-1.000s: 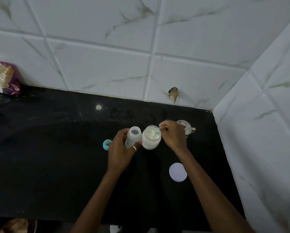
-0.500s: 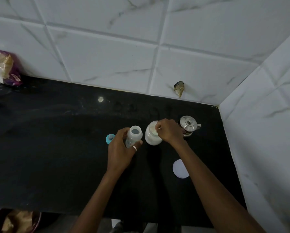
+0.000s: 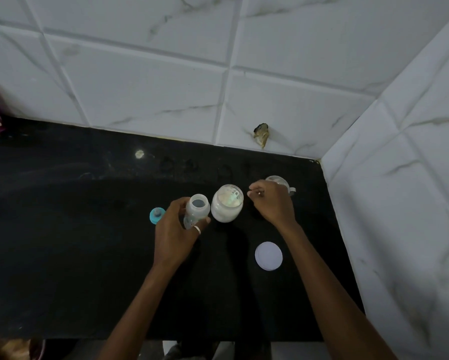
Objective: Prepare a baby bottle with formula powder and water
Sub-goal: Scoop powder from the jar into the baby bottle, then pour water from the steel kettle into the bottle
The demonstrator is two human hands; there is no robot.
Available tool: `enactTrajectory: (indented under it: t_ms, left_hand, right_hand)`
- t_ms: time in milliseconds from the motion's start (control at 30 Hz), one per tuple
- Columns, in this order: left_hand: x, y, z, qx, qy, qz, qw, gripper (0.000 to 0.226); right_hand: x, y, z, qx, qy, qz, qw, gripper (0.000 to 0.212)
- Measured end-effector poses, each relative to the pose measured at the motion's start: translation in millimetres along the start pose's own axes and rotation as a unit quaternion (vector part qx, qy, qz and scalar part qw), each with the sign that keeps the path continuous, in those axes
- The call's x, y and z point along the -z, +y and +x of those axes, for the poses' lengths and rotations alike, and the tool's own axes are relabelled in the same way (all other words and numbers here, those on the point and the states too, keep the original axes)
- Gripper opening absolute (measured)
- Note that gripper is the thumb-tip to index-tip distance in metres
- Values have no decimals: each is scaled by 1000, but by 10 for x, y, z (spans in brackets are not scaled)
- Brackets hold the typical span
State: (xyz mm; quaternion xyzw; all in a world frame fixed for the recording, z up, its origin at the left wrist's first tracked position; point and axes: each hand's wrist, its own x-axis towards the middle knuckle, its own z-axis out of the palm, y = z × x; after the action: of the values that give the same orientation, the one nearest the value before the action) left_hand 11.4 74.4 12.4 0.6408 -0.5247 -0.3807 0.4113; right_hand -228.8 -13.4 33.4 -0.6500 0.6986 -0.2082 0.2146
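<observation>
White lid (image 3: pixel 268 255): nearest to us, it lay flat on the black counter (image 3: pixel 62 242), well clear of both hands; we judged it best left there until the scooping was over.

Left hand (image 3: pixel 175 231): we had its fingers wrapped around the baby bottle (image 3: pixel 196 210), which stood upright with its mouth open, just left of the jar. A firm grip low on the body seemed wise, so the narrow mouth would not wander under a loaded scoop.

Blue cap (image 3: pixel 156 215): it sat on the counter just beyond that hand, out of the pouring path.

Formula jar (image 3: pixel 227 203): open, largely full of pale powder, close beside the bottle, though we could not tell whether they touched. A scoop (image 3: pixel 232 201) appeared to rest inside it.

Right hand (image 3: pixel 271 201): it hovered just right of the jar, fingers loosely curled with the tips pinched together; whether they held anything we could not tell. We reckoned the step was fetching a level measure, carrying it the short way left and tipping it slowly, since powder could spill on the dark counter.

Metal jug (image 3: pixel 280 182): farthest off, partly hidden behind the right hand; presumably the water, for later.
</observation>
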Motion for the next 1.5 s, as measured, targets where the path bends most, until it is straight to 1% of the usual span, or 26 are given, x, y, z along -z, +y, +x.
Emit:
enactTrajectory:
  t_ms: [133, 267, 400, 533, 667, 733, 867, 967, 1133, 1267, 1333, 1500]
  left_hand:
    - [-31, 46, -3, -4, -14, -9, 1000, 57]
    - [-55, 101, 8, -28, -29, -7, 999, 58]
    - [-128, 185, 71, -52, -47, 8, 997, 60]
    - [-259, 304, 89, -67, -49, 24, 996, 60]
    - [-451, 428, 47, -71, -29, 36, 996, 60]
    - [-532, 470, -11, -66, -23, 46, 996, 60]
    - [-666, 543, -137, -53, -4, 59, 997, 63]
    - [-767, 605, -243, -35, 13, 62, 997, 61]
    - [-915, 664, -405, -14, 19, 61, 998, 59]
    - [-961, 676, -486, -5, 24, 76, 997, 61]
    - [-967, 676, -534, -9, 29, 79, 996, 61]
    - [-925, 646, -638, -11, 39, 78, 996, 59]
  right_hand:
    - [64, 177, -115, -35, 47, 49, 997, 13]
    - [216, 262, -98, -75, 99, 120, 985, 16]
    - [425, 358, -25, -99, 162, 184, 964, 18]
    - [520, 598, 101, -124, 184, 268, 938, 16]
    - [500, 906, 275, -171, 170, 302, 922, 22]
    - [441, 1059, 356, -189, 158, 304, 920, 28]
    - [302, 1265, 526, -203, 113, 308, 923, 40]
    - [192, 1360, 610, -195, 90, 334, 918, 44]
    - [5, 1411, 646, -199, 71, 397, 893, 48]
    - [-69, 1414, 671, -222, 82, 420, 876, 41]
    - [-110, 1425, 669, -229, 86, 432, 868, 41]
    - [-145, 1432, 644, -226, 85, 454, 857, 44]
